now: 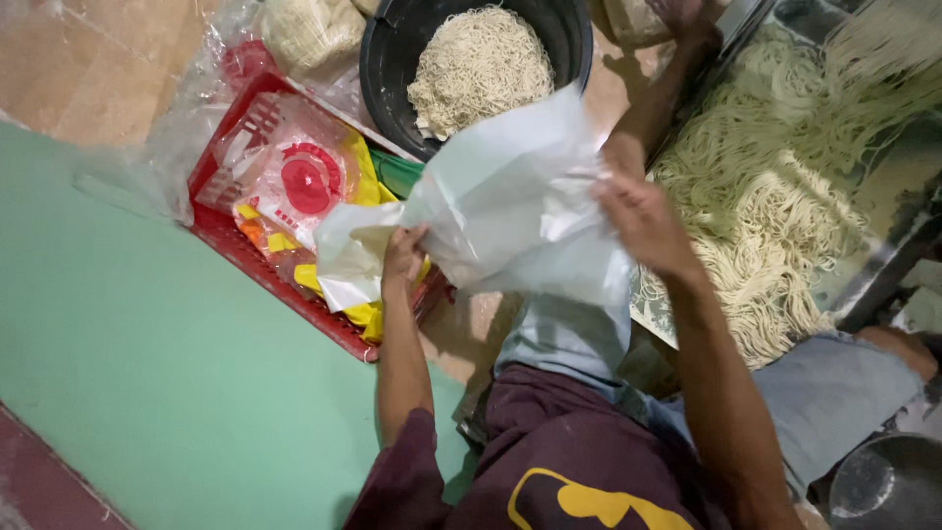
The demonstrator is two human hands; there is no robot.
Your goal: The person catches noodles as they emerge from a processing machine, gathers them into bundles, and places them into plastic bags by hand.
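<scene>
A white plastic bag (510, 206) hangs in the air between both hands, above the person's lap and in front of a black tub (392, 59). The left hand (402, 257) pinches the bag's lower left corner, fingers closed on the film. The right hand (643, 224) grips the bag's right edge, fingers curled into the plastic. The bag looks crumpled and flat, and nothing shows inside it, so the filling seems not yet begun; whether its mouth is opened cannot be told, since the folds hide it.

Behind the bag, the tub holds a heap of pale noodles (478, 64). To the right, more noodles (785, 196) lie spread on a metal surface (883, 186), loose and unbagged. To the left, a red basket (255, 260) holds printed red-and-yellow packets (304, 182) under clear film, standing on a green floor mat (147, 344).

Another arm (657, 98) reaches in from the top, beside the tub; its hand is cut off by the frame edge. A steel bowl (888, 486) at the lower right is only partly in view, and the bag covers part of the basket and the tub's rim.
</scene>
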